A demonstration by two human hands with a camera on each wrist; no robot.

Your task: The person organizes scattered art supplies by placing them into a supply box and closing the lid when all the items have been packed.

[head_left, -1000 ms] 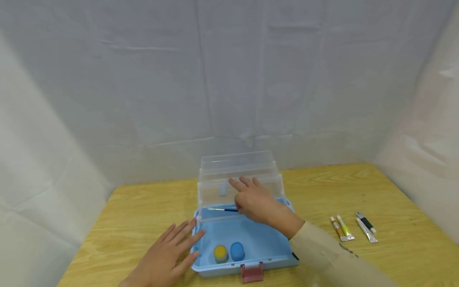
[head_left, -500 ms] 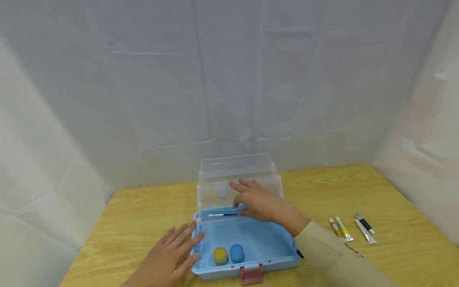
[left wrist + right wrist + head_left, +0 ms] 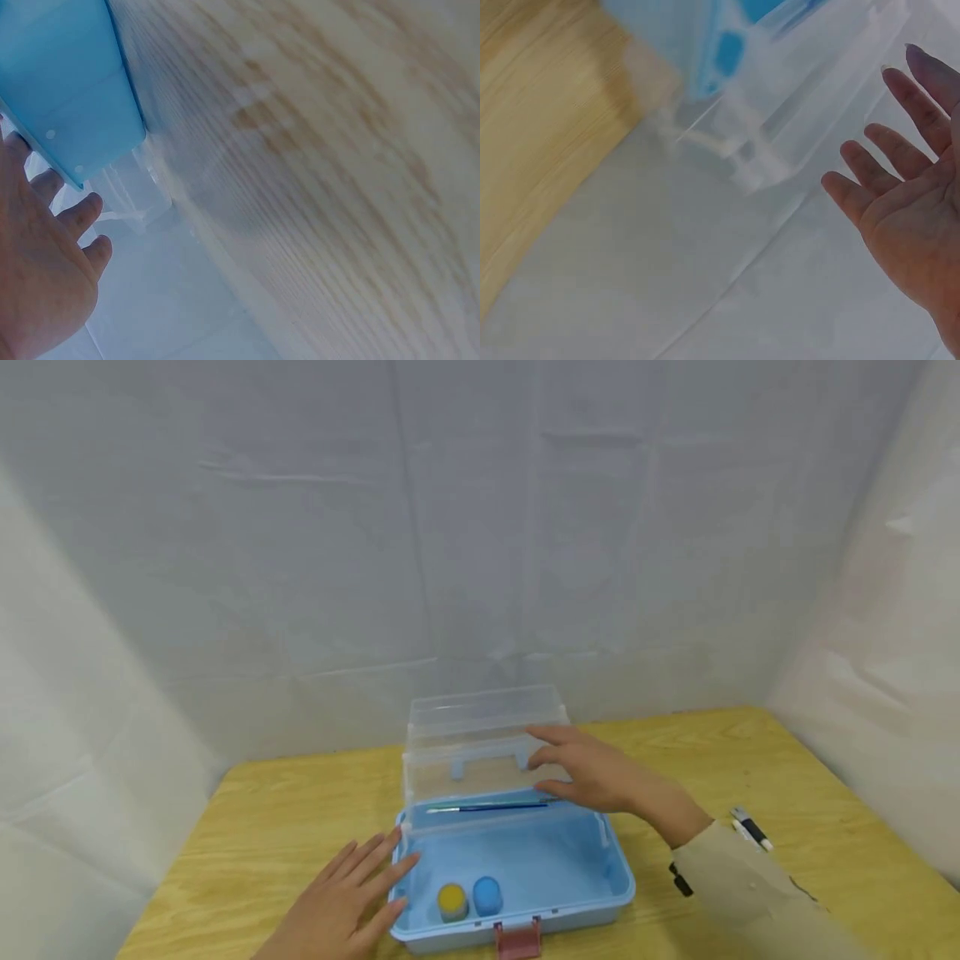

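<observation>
White sheeting behind, yellow wood bench [image 3: 750,752] underneath. Blue toolbox [image 3: 517,868] sits open at bench centre, clear lid [image 3: 480,727] standing up at its 12 o'clock. Thin blue paintbrush [image 3: 491,807] lies flat in the clear upper tray [image 3: 420,793] along the back edge. My right hand [image 3: 592,772] hovers at the tray's 3 o'clock end, fingers straight and relaxed, grip released, holding nothing, fingertips just beside the brush tip; wrist view shows the palm spread wide. My left hand [image 3: 341,906] lies flat on the bench at the box's 8 o'clock, fingertips touching the box wall, also released, steadying it. Two paint jars, yellow jar [image 3: 452,902] and blue jar [image 3: 487,896], stand in the box floor at 6 o'clock near the red latch [image 3: 516,939]. A black-and-white paint tube [image 3: 750,828] lies at 3 o'clock behind my sleeve. My judgement: keep the left palm pressing so the box doesn't slide, and clear the right hand sideways without clipping tray or lid.
</observation>
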